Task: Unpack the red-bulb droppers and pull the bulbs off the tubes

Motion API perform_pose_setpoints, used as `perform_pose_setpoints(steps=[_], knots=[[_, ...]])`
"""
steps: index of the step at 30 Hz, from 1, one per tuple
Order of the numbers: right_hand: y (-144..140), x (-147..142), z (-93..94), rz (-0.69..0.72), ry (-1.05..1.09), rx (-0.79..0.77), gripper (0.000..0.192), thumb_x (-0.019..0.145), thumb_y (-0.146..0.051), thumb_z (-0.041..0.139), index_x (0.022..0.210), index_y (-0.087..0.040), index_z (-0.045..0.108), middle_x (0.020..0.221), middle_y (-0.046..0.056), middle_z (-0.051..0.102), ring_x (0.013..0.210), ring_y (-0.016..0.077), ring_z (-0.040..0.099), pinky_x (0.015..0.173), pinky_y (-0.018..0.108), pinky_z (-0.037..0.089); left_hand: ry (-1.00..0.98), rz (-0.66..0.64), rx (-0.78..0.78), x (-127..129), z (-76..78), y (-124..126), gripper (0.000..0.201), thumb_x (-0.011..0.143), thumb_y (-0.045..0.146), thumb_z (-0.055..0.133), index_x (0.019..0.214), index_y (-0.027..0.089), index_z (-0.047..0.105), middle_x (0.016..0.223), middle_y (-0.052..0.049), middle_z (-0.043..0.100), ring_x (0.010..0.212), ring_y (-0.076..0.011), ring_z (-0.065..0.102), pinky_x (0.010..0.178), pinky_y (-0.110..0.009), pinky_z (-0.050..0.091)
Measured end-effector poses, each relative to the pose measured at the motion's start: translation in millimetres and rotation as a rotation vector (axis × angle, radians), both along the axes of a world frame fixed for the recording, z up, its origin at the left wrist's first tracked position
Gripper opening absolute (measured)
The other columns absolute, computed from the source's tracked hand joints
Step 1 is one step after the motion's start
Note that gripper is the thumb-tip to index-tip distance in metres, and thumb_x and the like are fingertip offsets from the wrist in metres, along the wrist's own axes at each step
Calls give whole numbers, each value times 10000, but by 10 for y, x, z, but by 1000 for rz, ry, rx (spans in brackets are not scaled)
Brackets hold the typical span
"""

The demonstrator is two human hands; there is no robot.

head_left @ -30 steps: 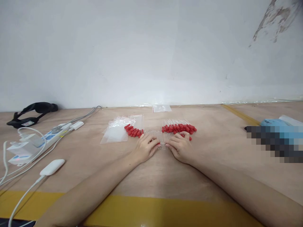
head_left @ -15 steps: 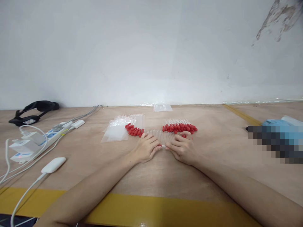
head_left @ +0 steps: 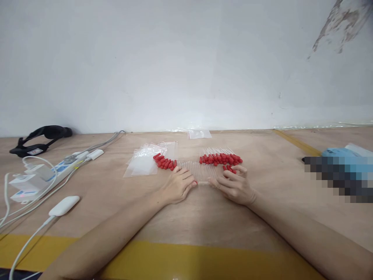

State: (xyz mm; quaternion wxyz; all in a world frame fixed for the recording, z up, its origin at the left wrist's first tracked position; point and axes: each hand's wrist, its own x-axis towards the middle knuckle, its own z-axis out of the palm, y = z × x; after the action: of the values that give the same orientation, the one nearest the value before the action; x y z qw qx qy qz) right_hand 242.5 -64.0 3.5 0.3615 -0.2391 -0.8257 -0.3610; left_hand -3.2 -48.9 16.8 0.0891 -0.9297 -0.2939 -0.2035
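Observation:
Glass droppers with red rubber bulbs lie in two rows on the wooden table: one row with bulbs at the left, another with bulbs at the right. Their clear glass stems overlap in the middle. My left hand rests palm down beside the stems, fingertips touching them. My right hand grips a few droppers by their red bulbs, lifting that end slightly off the row.
A stack of clear zip bags lies left of the droppers, one more bag by the wall. A power strip with chargers and white cables and a black strap sit far left. A blurred blue object is at right.
My hands were pressed together over the stems; now my right hand has moved right and closed on a few red-bulbed droppers, while my left hand stayed flat by the stems.

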Motion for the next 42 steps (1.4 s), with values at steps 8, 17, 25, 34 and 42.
perform_pose_setpoints(steps=[8, 17, 25, 34, 42], knots=[[156, 133, 39, -254, 355, -358, 241, 825, -214, 464, 1018, -221, 609, 721, 4, 633, 696, 115, 529, 770, 328, 231, -500, 243, -43, -370, 148, 253, 240, 886, 267, 348, 909, 169, 566, 866, -54, 510, 802, -152, 504, 739, -294, 421], [216, -328, 104, -275, 284, -546, 176, 785, -200, 445, 760, -193, 619, 701, 9, 652, 681, 137, 527, 734, 329, 220, -593, 796, -267, -1013, 346, 949, 284, 745, 288, 499, 998, 172, 560, 785, -20, 584, 678, -146, 551, 656, -259, 439], [247, -535, 27, -298, 127, -429, 196, 790, -192, 441, 676, -164, 598, 649, 39, 612, 689, 154, 442, 730, 362, 197, -577, 853, -333, -1139, 85, 1192, 316, 696, 337, 562, 953, 153, 551, 793, -31, 610, 711, -153, 573, 639, -237, 430], [134, -530, 49, -257, 82, -607, 414, 769, -564, 456, 800, -191, 632, 771, 55, 581, 775, 176, 446, 761, 377, 208, -527, 807, -316, -1139, 69, 1189, 272, 768, 390, 473, 842, 166, 607, 836, -39, 642, 764, -173, 577, 688, -255, 430], [109, -372, 89, -212, 158, -574, 331, 805, -482, 466, 827, -205, 645, 765, 35, 574, 764, 153, 468, 771, 359, 212, -342, 564, -60, -317, 313, 849, 159, 716, 308, 513, 750, 191, 614, 845, -53, 597, 916, -225, 513, 846, -343, 378]])
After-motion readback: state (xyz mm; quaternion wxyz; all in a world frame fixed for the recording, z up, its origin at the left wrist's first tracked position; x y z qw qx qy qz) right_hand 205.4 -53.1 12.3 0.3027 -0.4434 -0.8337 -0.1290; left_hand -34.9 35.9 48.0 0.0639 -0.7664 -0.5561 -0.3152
